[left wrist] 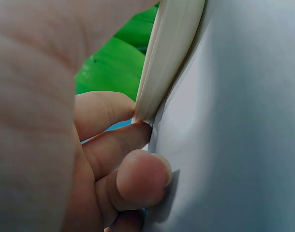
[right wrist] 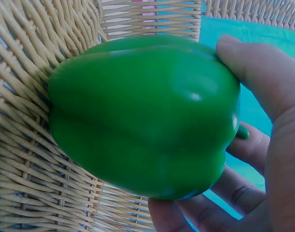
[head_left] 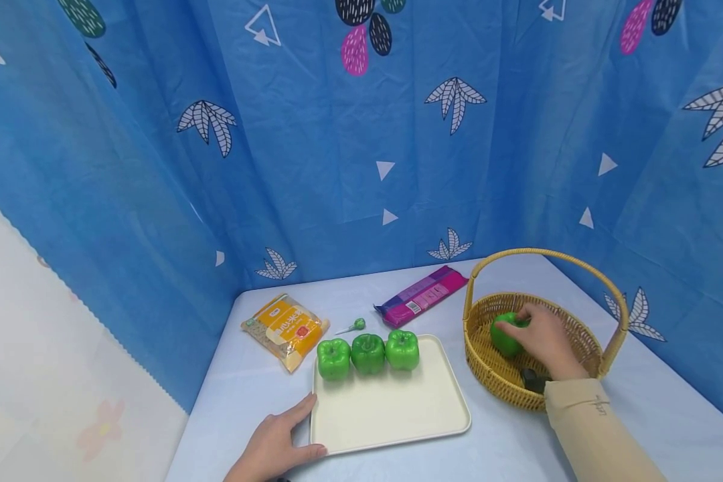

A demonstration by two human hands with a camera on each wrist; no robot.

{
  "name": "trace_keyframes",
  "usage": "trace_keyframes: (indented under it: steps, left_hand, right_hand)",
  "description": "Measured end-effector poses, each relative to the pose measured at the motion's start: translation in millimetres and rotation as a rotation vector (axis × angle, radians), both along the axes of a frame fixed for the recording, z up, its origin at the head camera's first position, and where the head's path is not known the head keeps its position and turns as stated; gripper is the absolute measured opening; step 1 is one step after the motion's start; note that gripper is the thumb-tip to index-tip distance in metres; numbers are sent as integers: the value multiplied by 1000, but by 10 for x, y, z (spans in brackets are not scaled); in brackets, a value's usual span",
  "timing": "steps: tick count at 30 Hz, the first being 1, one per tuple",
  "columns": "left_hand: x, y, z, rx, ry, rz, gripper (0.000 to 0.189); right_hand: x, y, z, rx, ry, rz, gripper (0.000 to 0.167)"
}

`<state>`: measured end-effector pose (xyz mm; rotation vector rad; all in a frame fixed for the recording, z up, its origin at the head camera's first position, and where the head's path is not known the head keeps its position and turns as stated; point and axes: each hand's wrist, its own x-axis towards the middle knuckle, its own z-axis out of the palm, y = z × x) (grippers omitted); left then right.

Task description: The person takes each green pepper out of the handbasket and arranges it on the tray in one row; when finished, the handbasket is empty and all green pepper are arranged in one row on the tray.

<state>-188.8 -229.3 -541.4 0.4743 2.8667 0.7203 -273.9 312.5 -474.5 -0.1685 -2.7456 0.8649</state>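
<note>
In the wicker basket [head_left: 500,386] at the right, my right hand [head_left: 544,337] grips a green bell pepper [right wrist: 142,116] by its stem end, thumb on one side and fingers on the other. The pepper's far end meets the woven wicker in the right wrist view. My left hand [head_left: 273,443] rests at the near left corner of a cream tray [head_left: 391,415], thumb and forefinger spread along its rim. Three green bell peppers, a left one [head_left: 334,359], a darker middle one [head_left: 368,354] and a right one [head_left: 402,350], stand in a row along the tray's far side.
Behind the tray lie a yellow food bag [head_left: 286,329], a small green-headed stick [head_left: 355,326] and a purple-pink packet [head_left: 423,294]. The basket's tall handle [head_left: 539,252] arches over it. A blue patterned curtain [head_left: 337,147] hangs behind the white table.
</note>
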Motion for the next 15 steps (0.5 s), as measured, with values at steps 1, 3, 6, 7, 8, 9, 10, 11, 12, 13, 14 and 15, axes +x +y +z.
trace_keyframes:
  steps: [1,3,6,7,8,9,10,11,12,13,14,15]
  left_hand:
    - [2,0,2,-2,1,2,110]
    - [2,1,3,-3,4,4,110]
    - [1,-3,2,-7,19,3,110]
    - [1,-5,2,-7,22,3,110]
    - [1,-7,1,-5,24,3,110]
    - [1,-10,2,-3,24,4,110]
    - [2,-11,2,-1,21,5,110]
    - [5,-12,2,2,15,6,110]
    - [7,-12,1,5,9,8,109]
    - [9,-11,3,8,0,8,109]
    - [12,-10,5,12,-7,9,109]
    - [14,-9,4,12,-12,9,109]
  right_hand:
    - [0,-2,2,0,0,-1,55]
    - [1,-5,8,-1,3,-1,55]
    - [2,-9,19,1,10,2,54]
    - [2,-9,21,1,12,4,54]
    - [1,-9,21,5,17,4,54]
    - [1,-8,21,7,18,4,54]
    - [0,-7,18,9,18,3,54]
    - [1,-5,15,11,16,-1,54]
    - [3,-4,11,13,15,-3,54]
    - [7,-1,11,17,14,-5,55]
    - [10,0,8,20,12,-8,55]
    - [14,1,6,21,7,-9,55]
